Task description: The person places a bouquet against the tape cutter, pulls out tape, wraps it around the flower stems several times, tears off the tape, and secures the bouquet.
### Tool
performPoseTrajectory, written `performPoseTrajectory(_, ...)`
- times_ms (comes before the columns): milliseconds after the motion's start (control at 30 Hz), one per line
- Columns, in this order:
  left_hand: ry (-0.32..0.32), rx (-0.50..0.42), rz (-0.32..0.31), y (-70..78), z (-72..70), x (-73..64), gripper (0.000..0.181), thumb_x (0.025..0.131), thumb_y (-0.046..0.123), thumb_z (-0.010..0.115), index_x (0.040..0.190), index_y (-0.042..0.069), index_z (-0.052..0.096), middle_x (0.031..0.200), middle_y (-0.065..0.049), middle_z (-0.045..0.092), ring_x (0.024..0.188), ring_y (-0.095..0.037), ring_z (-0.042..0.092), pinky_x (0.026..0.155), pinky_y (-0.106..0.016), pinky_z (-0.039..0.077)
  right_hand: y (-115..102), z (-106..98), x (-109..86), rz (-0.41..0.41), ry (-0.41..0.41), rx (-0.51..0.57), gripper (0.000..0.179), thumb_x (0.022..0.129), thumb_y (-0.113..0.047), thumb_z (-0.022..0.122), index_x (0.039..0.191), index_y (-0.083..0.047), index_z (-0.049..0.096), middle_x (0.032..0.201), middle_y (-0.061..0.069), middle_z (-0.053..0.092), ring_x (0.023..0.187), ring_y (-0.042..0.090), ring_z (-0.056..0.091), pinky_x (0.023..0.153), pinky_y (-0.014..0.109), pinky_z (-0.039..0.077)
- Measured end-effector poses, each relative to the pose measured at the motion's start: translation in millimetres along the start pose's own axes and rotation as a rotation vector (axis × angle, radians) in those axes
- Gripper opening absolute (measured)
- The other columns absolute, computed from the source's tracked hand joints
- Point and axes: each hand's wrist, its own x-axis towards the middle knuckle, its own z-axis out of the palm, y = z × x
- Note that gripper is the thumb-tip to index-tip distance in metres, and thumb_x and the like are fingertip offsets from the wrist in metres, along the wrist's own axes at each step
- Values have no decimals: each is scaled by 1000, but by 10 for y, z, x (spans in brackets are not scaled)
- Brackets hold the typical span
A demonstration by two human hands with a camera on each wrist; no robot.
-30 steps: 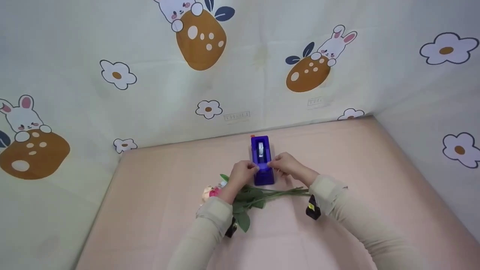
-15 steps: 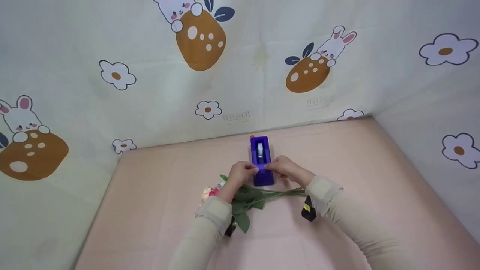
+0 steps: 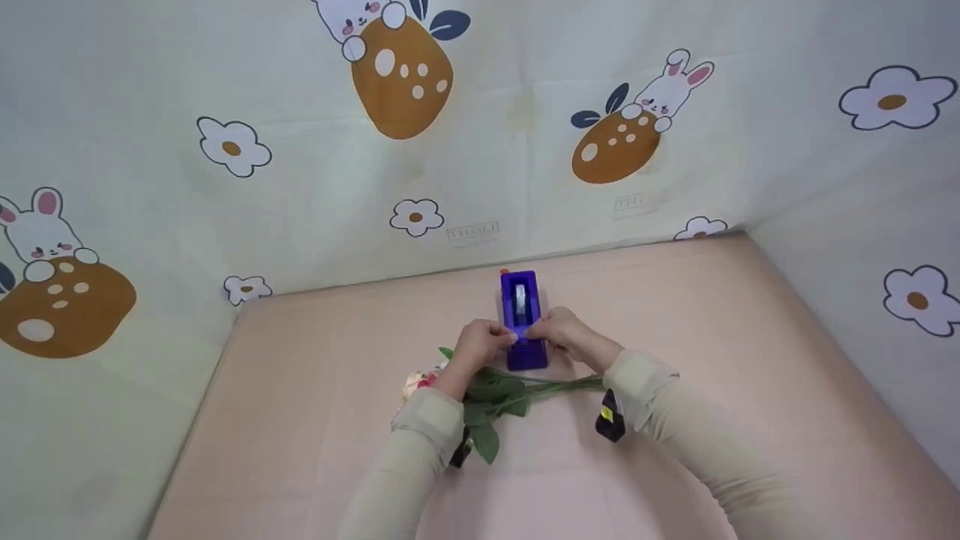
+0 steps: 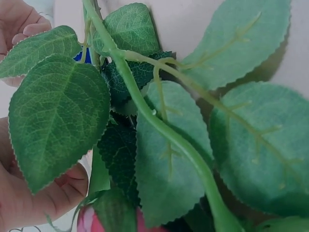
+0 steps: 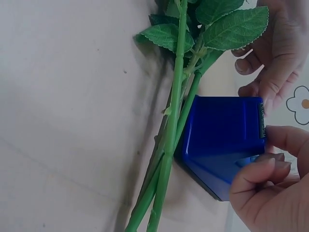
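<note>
A blue-purple tape dispenser point(image 3: 527, 355) with a roll of clear tape point(image 3: 520, 300) stands near the back of the table. Over its front end, my left hand point(image 3: 480, 346) and right hand point(image 3: 576, 337) meet from either side, thumb and fingers pinching the tape at the toothed cutter. The strip is so thin and clear that it hardly shows. Artificial flowers lie under my wrists: blooms point(image 3: 417, 382) at left, leaves point(image 4: 60, 113) in the middle, green stems point(image 5: 170, 140) to the right. In the left wrist view, leaves hide much of both hands.
A pink cloth covers the table point(image 3: 322, 390), and a printed curtain point(image 3: 300, 202) rises behind and at the sides. A black block with a yellow mark point(image 3: 610, 417) hangs under my right wrist, and another dark block point(image 3: 460, 451) under my left.
My right hand has moved a little to the left, closing toward the left hand over the dispenser's front. My left hand stays nearly in place, and the flowers lie as before.
</note>
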Motion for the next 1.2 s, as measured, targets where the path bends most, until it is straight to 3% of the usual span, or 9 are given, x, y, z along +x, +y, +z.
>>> performPoseTrajectory(167,-21,19,-45,29,-13,30,17,88,18,62,92,3,69,90,-8,67,74,-14,56,62,-23,44,-45,39,13,43,37,-3,24,75,-7,60,57,-11,46,51,-5,41,42,7,25,42,23,23)
performPoseTrajectory(233,-22,35,-53,44,-21,38,18,87,18,63,91,3,69,89,-8,68,74,-13,56,63,-24,45,-61,48,21,61,41,5,9,75,-8,60,67,-6,55,59,-3,50,46,8,31,46,24,26)
performPoseTrajectory(400,-20,58,-55,55,-27,45,17,86,19,64,88,3,70,87,-8,69,71,-12,55,60,-22,42,-95,3,28,104,-26,94,10,74,-6,58,84,-2,59,59,-4,50,49,8,35,48,23,29)
performPoseTrajectory(467,-25,50,-60,53,-24,49,17,86,19,64,87,3,70,84,-6,68,68,-12,53,57,-21,40,-131,-44,15,120,-65,168,3,75,-6,56,74,-7,53,51,-7,41,44,5,30,45,20,27)
performPoseTrajectory(533,-28,34,-64,52,-22,57,16,86,18,64,86,3,70,81,-5,67,65,-12,51,55,-21,39,-167,-95,1,136,-100,245,8,76,-7,53,71,-9,48,48,-8,33,41,3,26,42,18,24)
performPoseTrajectory(800,-38,17,-76,30,-34,69,14,86,15,64,82,2,68,69,-2,59,57,-11,46,48,-21,35,-135,-115,-39,243,-287,456,18,86,-6,46,70,-10,40,46,-9,30,36,1,27,37,14,23)
performPoseTrajectory(1000,-53,24,-73,53,-39,71,15,87,12,61,77,2,67,64,-2,55,48,-9,40,44,-20,32,-116,-100,-174,215,-331,456,23,85,-8,46,63,-12,40,44,-10,29,36,0,27,38,14,22)
performPoseTrajectory(1200,-50,24,-90,50,-32,69,15,87,14,61,81,2,67,69,-4,58,50,-9,41,45,-21,33,-19,-151,-458,170,-392,422,26,84,-9,47,59,-14,40,45,-9,29,36,1,27,37,17,22)
